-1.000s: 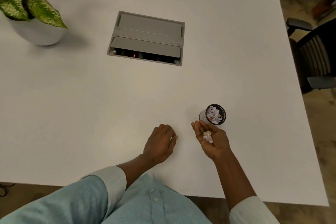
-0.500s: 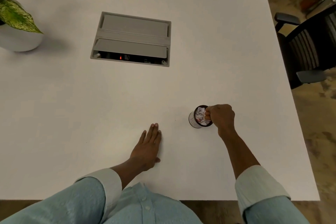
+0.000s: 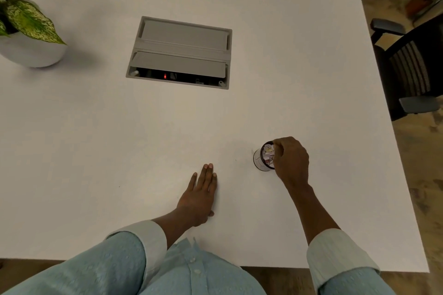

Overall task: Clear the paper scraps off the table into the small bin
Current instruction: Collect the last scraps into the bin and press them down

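White tabletop (image 3: 275, 60) is seen bare of scraps, the left hand (image 3: 197, 195) laid flat and open, while the right hand (image 3: 291, 160), fingers (image 3: 278, 148) curled over the crammed small bin (image 3: 260, 159), could tip it and spill paper scraps (image 3: 268, 154); whether anything is gripped cannot be told.

The right hand (image 3: 291, 163) curls over the small bin (image 3: 261, 159), hiding the right side of its rim and its own fingertips, so whether they pinch any of the paper scraps (image 3: 268, 154) cannot be told. The potted plant (image 3: 22, 19) is cut off at the left edge, the office chair (image 3: 412, 67) at the right.
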### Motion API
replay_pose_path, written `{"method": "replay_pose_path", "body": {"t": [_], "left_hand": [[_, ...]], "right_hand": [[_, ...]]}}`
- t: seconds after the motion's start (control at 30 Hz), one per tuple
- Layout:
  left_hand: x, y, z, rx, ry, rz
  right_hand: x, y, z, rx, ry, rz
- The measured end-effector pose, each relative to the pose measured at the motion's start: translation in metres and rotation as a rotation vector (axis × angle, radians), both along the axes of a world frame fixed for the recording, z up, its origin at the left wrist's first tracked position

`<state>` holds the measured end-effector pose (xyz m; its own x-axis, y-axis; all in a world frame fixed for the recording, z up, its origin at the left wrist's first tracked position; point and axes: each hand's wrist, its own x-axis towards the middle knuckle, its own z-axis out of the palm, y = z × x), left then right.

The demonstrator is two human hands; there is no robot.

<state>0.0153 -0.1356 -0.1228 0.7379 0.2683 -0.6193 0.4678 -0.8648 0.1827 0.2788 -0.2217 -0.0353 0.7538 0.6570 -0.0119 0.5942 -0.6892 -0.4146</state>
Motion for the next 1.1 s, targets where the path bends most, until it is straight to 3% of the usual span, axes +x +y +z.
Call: {"method": "replay_pose_path", "body": {"t": [0.1,0.23,0.43,0.67,0.8,0.93,1.1], "left_hand": [[0.001,0.0,-0.001,0.003,-0.004,0.004],[0.002,0.0,-0.001,0.007,-0.003,-0.002],[0.001,-0.001,-0.001,0.007,-0.002,0.001],[0.002,-0.001,0.003,0.004,0.016,0.003],[0.005,-0.002,0.005,0.015,0.026,-0.001],[0.004,-0.001,0.007,0.012,0.023,-0.007],[0.003,-0.001,0.007,0.034,0.009,-0.016]], "right_hand": [[-0.008,-0.008,-0.007,-0.018,-0.034,0.132],[-0.011,-0.015,-0.024,-0.186,-0.049,0.22],[-0.009,-0.018,-0.039,-0.267,0.043,0.16],[-0.007,-0.012,-0.027,-0.266,-0.059,0.184],[-0.007,-0.009,-0.027,-0.309,-0.007,0.228],[-0.011,-0.008,-0.023,-0.179,0.005,0.091],[-0.026,0.013,-0.007,-0.011,-0.255,0.109]]}}
